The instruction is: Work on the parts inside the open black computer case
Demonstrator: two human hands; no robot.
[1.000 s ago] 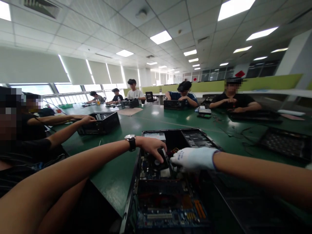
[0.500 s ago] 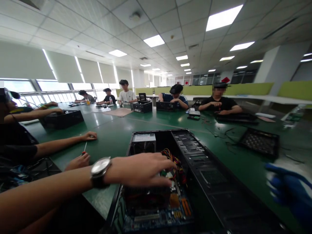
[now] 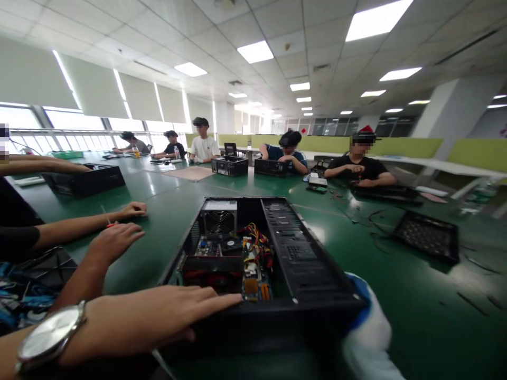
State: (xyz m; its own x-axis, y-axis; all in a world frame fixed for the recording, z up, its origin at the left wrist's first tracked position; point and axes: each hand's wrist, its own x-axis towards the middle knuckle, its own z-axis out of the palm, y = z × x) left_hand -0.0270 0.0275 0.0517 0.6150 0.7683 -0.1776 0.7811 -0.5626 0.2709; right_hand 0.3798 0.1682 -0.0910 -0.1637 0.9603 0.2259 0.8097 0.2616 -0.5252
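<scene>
Centrally, one open black metal computer case (image 3: 273, 253) is set on a glossy green desk (image 3: 415, 295). Its near rim is pressed by the bare left hand (image 3: 158, 316), fingers flat and extended. The white-gloved right hand (image 3: 366, 330) is seemingly curled around the case's near right corner.

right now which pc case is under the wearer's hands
The open case nearest the camera: the bare left hand lies flat on its near edge, the gloved right hand at its corner. The others sit by co-workers.
</scene>
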